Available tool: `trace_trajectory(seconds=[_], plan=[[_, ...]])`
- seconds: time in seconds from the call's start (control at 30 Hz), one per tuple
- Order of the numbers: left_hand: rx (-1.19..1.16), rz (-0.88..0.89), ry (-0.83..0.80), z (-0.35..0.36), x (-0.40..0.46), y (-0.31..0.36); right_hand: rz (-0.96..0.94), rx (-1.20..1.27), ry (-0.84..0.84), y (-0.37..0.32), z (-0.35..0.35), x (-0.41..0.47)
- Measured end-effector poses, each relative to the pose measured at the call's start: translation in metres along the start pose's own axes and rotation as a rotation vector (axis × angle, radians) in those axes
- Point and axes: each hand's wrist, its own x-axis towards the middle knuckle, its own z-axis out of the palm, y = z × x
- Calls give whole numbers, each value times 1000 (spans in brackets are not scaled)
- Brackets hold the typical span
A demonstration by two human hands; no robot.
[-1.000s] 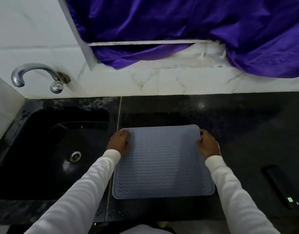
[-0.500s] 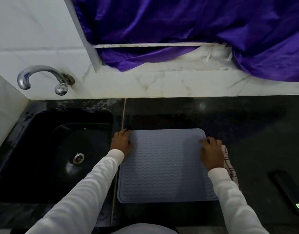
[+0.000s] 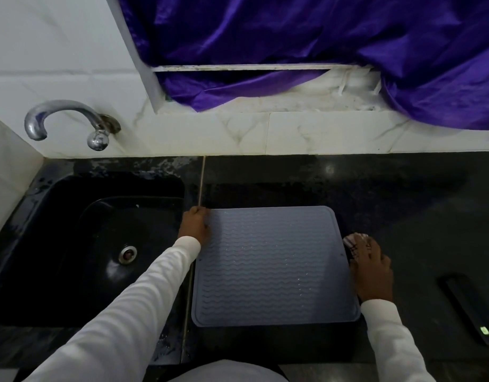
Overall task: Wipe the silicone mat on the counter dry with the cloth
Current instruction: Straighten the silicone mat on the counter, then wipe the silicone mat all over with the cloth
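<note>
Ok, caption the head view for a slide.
Left hand steadies wet silicone mat; right hand on checked cloth.

The silicone mat (image 3: pixel 273 266) was a muted grey-blue, ridged all over with rows of wavy lines and flecked with tiny bright specks, and it lay on a black, faintly speckled surface (image 3: pixel 389 194). The cloth (image 3: pixel 353 243) was pale with a dark checked pattern, both sleeves (image 3: pixel 133 307) were plain white, and the sink (image 3: pixel 72 244) was glossy black with a silver drain (image 3: pixel 127 254). Behind, the wall tiles (image 3: pixel 306 133) were white with grey marble veining, the tap (image 3: pixel 69 121) was shiny chrome, and the draped fabric (image 3: pixel 293 31) was deep violet.
</note>
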Motion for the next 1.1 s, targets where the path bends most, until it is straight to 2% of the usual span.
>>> trace_trajectory(seconds=[0.17,0.3,0.43,0.53,0.63,0.8,0.93,1.1], plan=[[137,21,-11,4,-14,-4,0,81,85,5,1,1],[203,48,-11,11,-24,-11,12,416,107,-6,-24,8],[196,67,-31,15,-28,-17,55,737,71,-75,-64,-9],[201,81,-34,11,-28,-18,-65,851,-26,-149,-59,-20],[197,87,-68,6,-26,-19,-269,791,0,-214,-24,-17],[222,105,-74,0,-21,-23,-464,554,-57,-315,21,-15],[254,175,-62,-3,-21,-27,-571,228,-146,-334,68,-18],[346,253,-49,2,-23,-38,-607,103,-178,-335,73,-18]])
